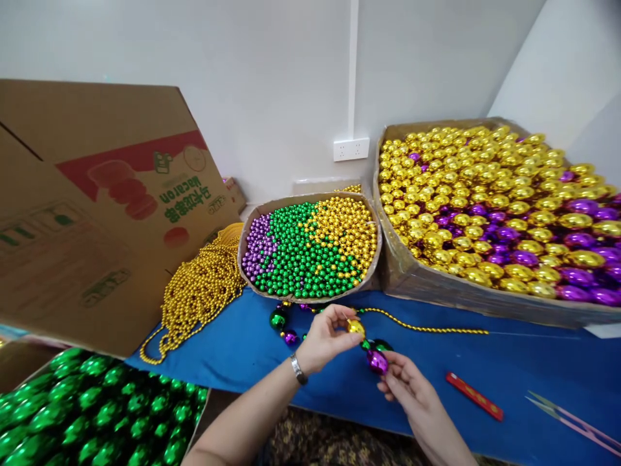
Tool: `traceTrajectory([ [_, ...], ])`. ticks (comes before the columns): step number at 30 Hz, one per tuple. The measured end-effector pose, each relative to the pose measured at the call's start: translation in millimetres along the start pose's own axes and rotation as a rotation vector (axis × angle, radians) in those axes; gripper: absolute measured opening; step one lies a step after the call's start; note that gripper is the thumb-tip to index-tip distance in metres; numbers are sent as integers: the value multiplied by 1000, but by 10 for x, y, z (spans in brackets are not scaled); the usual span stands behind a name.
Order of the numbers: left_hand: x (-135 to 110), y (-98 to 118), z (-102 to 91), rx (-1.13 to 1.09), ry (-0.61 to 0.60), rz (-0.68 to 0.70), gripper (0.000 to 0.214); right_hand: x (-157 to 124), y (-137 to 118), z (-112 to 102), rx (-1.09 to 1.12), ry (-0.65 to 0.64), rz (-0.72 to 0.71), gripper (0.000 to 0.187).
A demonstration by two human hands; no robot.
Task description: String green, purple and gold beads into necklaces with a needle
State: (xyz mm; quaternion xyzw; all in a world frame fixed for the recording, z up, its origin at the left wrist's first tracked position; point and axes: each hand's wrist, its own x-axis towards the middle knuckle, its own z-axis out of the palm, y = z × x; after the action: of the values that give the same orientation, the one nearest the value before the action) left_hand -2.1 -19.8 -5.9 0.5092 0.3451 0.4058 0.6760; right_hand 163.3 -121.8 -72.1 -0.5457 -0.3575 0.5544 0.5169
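Note:
Over the blue cloth, my left hand [327,340] pinches a shiny gold bead [356,328] between thumb and fingers. My right hand [406,383] has its fingers closed on a large purple bead [377,362] just below and to the right. A small green bead [365,345] sits between these two, with a dark green bead [381,345] behind. More of the strand, with a big green bead [278,318] and a purple bead [290,337], lies left of my left hand. A twisted gold bead string [427,327] stretches right and ends in a thin thread.
A box of small purple, green and gold beads [310,249] stands behind my hands. To its right is a large box of gold and purple beads [485,213]. Gold strands [204,285], a cardboard box [107,226] and green beads [97,414] lie left. A red cutter [474,396] and scissors [572,421] lie right.

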Motion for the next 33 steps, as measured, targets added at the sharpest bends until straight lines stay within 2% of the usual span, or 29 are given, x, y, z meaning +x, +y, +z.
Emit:
traceTrajectory([
  [5,19,40,30,13,-154,4,47,-17,-53,66,140,18,29,43],
  [8,97,77,-43,24,-136,56,43,-24,-86,34,177,30,40,43],
  [11,260,165,-268,296,58,194,36,-26,-99,-40,189,44,49,42],
  [14,456,336,-689,880,336,330,27,-33,-88,-119,177,51,51,43],
  [16,557,484,-1041,1279,489,307,25,-40,-74,-158,169,66,42,44],
  [18,614,629,-1391,1463,575,237,26,-46,-61,-178,157,78,33,45],
  [21,635,770,-1799,1544,596,138,23,-46,-57,-173,137,70,39,44],
  [24,641,794,-2024,1595,537,51,17,-33,-67,-137,154,59,67,46],
  [29,659,777,-2169,1569,467,-29,15,-11,-67,-82,195,26,77,47],
  [33,618,840,-2180,1463,486,-21,19,-30,-44,-77,209,11,65,44],
])
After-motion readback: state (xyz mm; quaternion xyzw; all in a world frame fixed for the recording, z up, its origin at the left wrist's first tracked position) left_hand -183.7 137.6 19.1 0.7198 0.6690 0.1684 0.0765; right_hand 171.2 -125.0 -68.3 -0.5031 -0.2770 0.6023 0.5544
